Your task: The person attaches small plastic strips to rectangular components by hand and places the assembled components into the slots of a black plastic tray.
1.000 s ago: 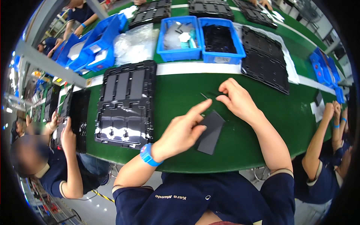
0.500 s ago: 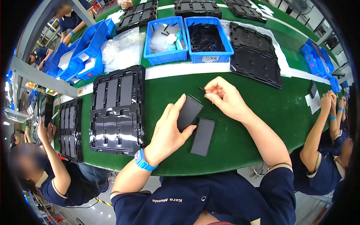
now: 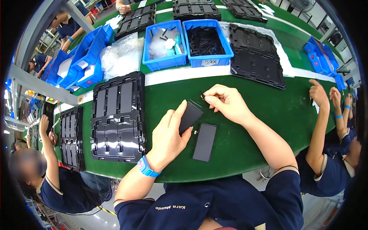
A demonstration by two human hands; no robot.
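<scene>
Dark panel is now clamped in the left hand's grip over the green tabletop; a second ago that index finger pointed outward. The right hand's grip pinches what seems a thin black strip, so both are occupied.

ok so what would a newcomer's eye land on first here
Probably the side-by-side bright blue bins at top centre, the right one holding black strips. Then, mid-picture, the left hand holds a dark panel while the right hand pinches a small black piece. Left of them lies a large, glossy black tray.
</scene>
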